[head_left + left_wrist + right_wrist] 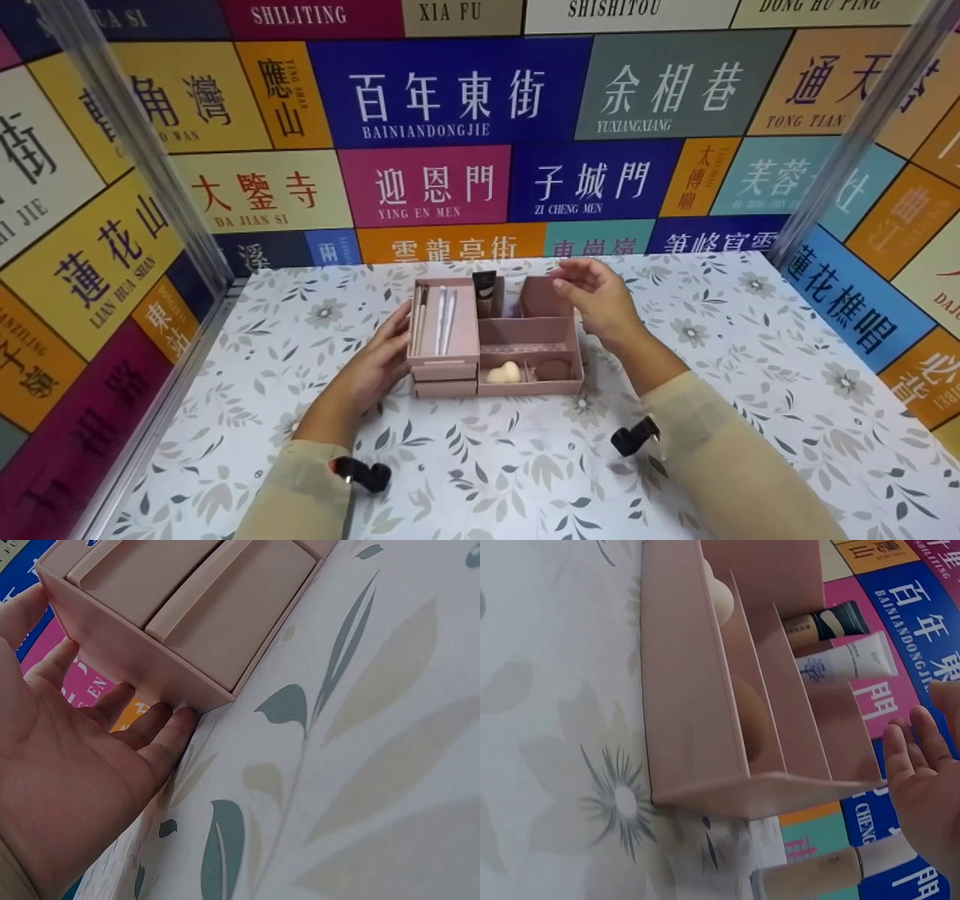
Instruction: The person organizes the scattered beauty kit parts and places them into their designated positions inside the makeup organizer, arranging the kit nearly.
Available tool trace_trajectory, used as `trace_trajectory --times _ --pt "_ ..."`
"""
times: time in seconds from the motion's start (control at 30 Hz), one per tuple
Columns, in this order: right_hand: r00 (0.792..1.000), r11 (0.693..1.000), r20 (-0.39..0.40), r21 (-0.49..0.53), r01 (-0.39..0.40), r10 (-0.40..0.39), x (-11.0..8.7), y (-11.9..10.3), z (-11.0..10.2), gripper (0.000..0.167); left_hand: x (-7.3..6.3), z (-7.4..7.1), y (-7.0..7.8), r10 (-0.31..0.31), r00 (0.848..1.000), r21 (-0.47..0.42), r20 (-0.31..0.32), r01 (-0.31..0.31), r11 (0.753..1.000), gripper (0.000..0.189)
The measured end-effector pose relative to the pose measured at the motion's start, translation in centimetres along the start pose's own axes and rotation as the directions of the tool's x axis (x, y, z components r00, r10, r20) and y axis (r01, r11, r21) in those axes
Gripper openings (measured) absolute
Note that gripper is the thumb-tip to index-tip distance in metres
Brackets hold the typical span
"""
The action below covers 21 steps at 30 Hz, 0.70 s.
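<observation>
A pink desktop organizer (526,328) stands on the table between both hands. My left hand (379,367) rests its fingertips along the organizer's left side, beside two small drawers (232,611). At the back right corner, my right hand (604,304) hovers with loosely bent fingers and nothing in them. Slim pens or brushes (444,319) lie in the top left tray. A black-capped tube (484,292) and a white tube (513,295) stand in the back compartment. The front compartments hold a cream sponge (503,373) and a brown sponge (553,370).
Beyond the organizer's right side, a beige bottle (814,876) shows in the right wrist view. The table (480,465) has a leaf-patterned white cover. Behind it rises a wall of coloured signs (450,90), with metal posts (161,157) at the corners.
</observation>
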State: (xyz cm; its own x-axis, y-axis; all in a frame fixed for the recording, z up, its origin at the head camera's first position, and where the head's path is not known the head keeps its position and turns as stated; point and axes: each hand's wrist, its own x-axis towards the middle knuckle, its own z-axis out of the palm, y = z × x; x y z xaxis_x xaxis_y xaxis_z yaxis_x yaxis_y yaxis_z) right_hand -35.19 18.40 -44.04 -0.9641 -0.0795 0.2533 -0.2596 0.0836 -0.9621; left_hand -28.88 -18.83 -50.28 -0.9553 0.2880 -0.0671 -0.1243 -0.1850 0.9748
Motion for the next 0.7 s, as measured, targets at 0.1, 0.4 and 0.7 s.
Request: trace_trajectory --times 0.1,0.4,0.7 --pt "1.000 1.000 -0.024 0.011 0.008 -0.007 -0.1 0.2 -1.1 0.033 0.0 0.0 0.0 0.002 1.000 0.004 -0.001 -0.002 1.000 0.065" --pt "0.999 0.998 -0.049 0.068 0.001 0.003 -1.2 0.7 -3.9 0.033 0.0 0.1 0.1 0.008 1.000 -0.008 -0.004 -0.008 1.000 0.064" --pt "0.994 0.999 -0.091 0.003 -0.053 0.054 -2.1 1.3 -6.3 0.027 0.0 0.3 0.0 0.019 1.000 -0.036 -0.005 -0.019 0.999 0.063"
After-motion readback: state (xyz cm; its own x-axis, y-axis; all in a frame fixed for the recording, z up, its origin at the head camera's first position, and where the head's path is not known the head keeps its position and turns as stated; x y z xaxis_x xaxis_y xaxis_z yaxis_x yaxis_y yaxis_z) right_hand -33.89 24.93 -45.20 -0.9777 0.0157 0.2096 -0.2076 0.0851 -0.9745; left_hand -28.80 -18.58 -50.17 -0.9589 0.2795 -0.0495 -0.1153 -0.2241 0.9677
